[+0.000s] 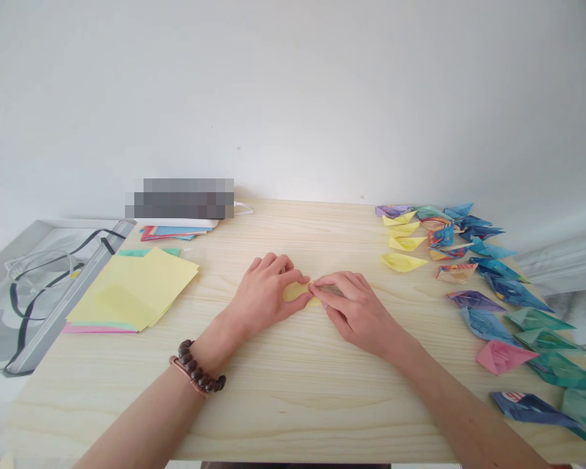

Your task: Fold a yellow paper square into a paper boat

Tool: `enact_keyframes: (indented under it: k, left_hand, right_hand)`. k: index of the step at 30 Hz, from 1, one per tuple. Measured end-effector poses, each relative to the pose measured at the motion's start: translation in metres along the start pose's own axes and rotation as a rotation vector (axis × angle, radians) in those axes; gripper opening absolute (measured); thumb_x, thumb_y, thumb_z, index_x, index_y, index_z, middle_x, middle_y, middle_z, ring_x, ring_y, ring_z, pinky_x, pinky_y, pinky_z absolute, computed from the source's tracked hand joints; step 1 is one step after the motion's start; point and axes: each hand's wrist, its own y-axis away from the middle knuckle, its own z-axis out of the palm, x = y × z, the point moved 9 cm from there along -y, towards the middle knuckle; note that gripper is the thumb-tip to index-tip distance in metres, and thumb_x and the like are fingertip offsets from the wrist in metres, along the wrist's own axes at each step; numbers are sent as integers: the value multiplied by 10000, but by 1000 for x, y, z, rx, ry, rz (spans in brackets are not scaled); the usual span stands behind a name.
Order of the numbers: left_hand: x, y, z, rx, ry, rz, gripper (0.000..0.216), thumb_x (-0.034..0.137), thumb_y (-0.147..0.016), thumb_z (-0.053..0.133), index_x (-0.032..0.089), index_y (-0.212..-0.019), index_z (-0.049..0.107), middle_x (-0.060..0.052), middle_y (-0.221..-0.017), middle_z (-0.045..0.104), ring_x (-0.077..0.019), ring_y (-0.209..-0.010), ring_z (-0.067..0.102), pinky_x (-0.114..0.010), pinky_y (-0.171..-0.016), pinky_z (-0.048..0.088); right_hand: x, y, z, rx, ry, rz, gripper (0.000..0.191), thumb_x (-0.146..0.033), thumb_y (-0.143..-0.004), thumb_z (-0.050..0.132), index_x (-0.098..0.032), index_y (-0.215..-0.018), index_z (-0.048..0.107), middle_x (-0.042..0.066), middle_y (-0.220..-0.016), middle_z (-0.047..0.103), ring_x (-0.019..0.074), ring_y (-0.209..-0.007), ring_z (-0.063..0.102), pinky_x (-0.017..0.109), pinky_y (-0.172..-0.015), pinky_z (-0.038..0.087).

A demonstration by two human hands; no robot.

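Note:
In the middle of the wooden table, a small folded piece of yellow paper lies between my two hands, mostly covered by fingers. My left hand pinches its left side, thumb and index finger curved around it. At its right end my right hand is closed, with the fingertips pressed onto the paper and meeting the left fingertips. A bracelet of dark beads circles my left wrist. What shape the paper has under the fingers cannot be made out.
Several folded paper boats in many colours stand along the table's right side. Flat yellow sheets lie at the left, with more coloured sheets behind. A grey tray with cables sits beyond the left edge.

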Motion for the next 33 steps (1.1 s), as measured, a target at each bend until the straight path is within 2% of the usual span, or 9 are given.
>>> enact_keyframes:
  k: [8,14,19,33]
  left_hand:
    - [2,-1,1,-21,-10,-8,244,415,-828,490,228,-919,618,-45,-915,529,-202,-866,442,-361,-782,353]
    - [2,-1,1,-42,-4,-17,238,403,-815,498,231,-946,600,-42,-937,527,-210,-876,437,-372,-787,347]
    - [2,-1,2,-33,7,-16,235,393,-810,501,229,-948,598,-44,-933,526,-214,-870,437,-377,-782,345]
    - [5,-1,0,9,-44,-29,261,419,-848,453,221,-928,603,-50,-910,527,-207,-857,449,-363,-763,341]
  right_hand:
    - [0,-1,-3,14,-38,-7,404,-115,-846,439,-257,-1213,530,82,-1101,567,218,-1034,475,415,-855,390]
    - [10,1,-6,24,-65,4,370,-96,-824,440,-236,-1131,591,64,-1053,582,197,-996,498,397,-861,396]
    - [13,3,-11,58,-18,-13,345,-108,-803,467,-244,-1077,627,61,-980,590,196,-943,512,394,-833,408]
    - [8,3,-9,22,51,-11,340,-108,-796,477,-245,-1062,639,65,-993,577,203,-955,497,393,-831,412]
